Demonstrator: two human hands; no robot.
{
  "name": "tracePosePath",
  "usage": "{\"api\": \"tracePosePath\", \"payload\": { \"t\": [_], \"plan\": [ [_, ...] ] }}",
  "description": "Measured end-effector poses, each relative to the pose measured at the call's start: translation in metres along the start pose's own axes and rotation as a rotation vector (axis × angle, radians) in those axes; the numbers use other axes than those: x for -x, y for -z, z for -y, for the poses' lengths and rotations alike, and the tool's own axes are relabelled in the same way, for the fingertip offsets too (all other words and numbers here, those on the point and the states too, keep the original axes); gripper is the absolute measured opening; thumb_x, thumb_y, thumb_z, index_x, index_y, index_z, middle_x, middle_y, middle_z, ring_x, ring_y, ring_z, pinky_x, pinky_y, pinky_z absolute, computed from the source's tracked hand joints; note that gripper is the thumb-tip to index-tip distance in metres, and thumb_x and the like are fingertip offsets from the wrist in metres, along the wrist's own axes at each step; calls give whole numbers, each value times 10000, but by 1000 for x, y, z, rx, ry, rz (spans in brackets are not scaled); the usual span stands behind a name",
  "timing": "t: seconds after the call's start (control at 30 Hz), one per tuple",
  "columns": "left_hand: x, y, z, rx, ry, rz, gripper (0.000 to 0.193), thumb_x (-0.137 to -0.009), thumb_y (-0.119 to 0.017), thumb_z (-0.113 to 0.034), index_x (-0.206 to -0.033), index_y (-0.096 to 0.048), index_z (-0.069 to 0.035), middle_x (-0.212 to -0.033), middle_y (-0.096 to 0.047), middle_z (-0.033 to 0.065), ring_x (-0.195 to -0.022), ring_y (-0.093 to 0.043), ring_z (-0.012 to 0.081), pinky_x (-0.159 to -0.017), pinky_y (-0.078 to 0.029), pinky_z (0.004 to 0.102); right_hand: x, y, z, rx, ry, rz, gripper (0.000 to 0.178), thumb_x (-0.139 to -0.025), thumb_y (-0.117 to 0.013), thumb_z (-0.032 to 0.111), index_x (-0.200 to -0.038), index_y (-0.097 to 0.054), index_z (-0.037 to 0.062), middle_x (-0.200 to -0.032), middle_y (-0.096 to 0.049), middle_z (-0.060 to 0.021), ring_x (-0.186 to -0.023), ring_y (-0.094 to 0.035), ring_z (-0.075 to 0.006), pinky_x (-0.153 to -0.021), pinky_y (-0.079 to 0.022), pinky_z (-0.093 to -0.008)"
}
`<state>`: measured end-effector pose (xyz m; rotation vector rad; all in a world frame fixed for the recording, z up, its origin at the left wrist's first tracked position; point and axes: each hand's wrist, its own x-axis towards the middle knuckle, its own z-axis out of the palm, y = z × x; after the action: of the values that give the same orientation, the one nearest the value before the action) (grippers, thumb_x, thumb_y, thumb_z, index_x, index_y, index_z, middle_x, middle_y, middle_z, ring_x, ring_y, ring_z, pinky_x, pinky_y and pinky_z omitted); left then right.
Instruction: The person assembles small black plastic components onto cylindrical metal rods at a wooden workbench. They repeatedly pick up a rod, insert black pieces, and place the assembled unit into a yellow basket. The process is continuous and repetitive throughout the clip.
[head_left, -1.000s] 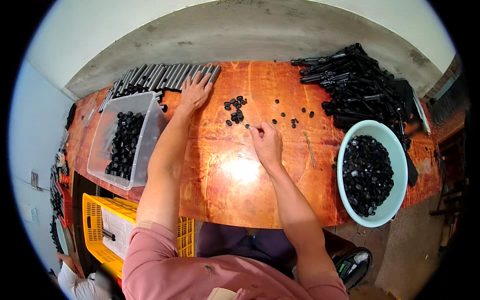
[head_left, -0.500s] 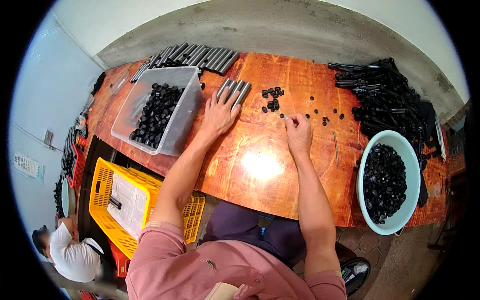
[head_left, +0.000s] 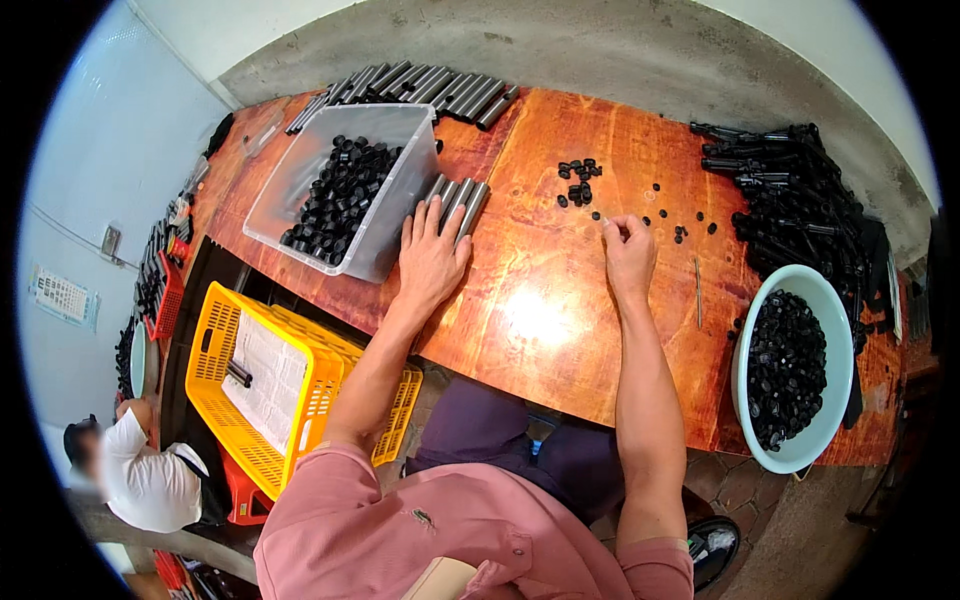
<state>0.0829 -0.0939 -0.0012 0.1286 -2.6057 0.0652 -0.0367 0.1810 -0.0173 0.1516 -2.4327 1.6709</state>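
Observation:
My left hand (head_left: 434,255) lies on the near ends of several short dark metal tubes (head_left: 459,203), side by side against the clear bin. Its fingers are stretched out and spread. Above the table my right hand (head_left: 630,260) is closed in a pinch, thumb against forefinger; whatever is between the tips is too small to name. Just beyond it sits a cluster of small black caps (head_left: 579,184). More small black pieces (head_left: 680,235) are scattered to its right, near a thin metal rod (head_left: 698,292).
A clear plastic bin (head_left: 375,235) of black caps stands left; a pale blue basin (head_left: 848,370) of black parts stands right. Tubes (head_left: 440,88) line the far side, black assemblies (head_left: 800,190) the far right. Below left are a yellow crate (head_left: 215,340) and a seated person (head_left: 150,480).
The whole view has shifted. Under my left hand the tubes have slid nearer to me and closer to the clear bin. My right hand keeps its pinch near the caps.

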Motion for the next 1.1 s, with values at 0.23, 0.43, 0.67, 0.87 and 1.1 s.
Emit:
{"api": "tracePosePath", "payload": {
  "t": [0.23,0.43,0.67,0.87,1.1],
  "plan": [
    [2,10,-11,41,-16,-46,434,-850,-718,-323,-1209,-649,-88,-1356,-544,131,-1324,-452,328,-1113,-319,502,0,1,4,7,-34,16,256,-891,-672,235,-898,-670,-22,-833,-651,-140,-755,-627,-247,-705,-475,-367],
    [-1,29,-22,148,22,-7,332,-818,-734,-274,-1081,-692,-76,-1170,-614,115,-1186,-541,281,-1014,-368,432,1,2,9,14,-40,9,255,-892,-670,234,-901,-672,-21,-824,-655,-140,-739,-622,-243,-697,-473,-367],
    [-25,38,-50,842,208,18,322,-856,-742,-143,-1118,-633,9,-982,-679,113,-845,-673,242,-748,-524,347,2,1,5,-41,-37,-6,270,-919,-658,266,-911,-675,-4,-758,-631,-104,-691,-592,-189,-668,-465,-347],
    [-48,14,-69,1390,266,344,299,-876,-736,-90,-1130,-606,-3,-982,-653,51,-879,-617,109,-772,-508,267,-1,6,5,-496,-78,33,338,-980,-613,332,-952,-676,2,-692,-567,-20,-659,-541,-96,-605,-414,-268],
    [-54,-14,-78,1427,318,297,536,-805,-768,11,-1285,-535,-32,-1088,-626,61,-979,-626,149,-854,-529,284,1,9,9,-570,-70,178,154,-886,-705,64,-1017,-662,-5,-850,-637,2,-741,-557,-58,-660,-452,-211]
  ]
}}
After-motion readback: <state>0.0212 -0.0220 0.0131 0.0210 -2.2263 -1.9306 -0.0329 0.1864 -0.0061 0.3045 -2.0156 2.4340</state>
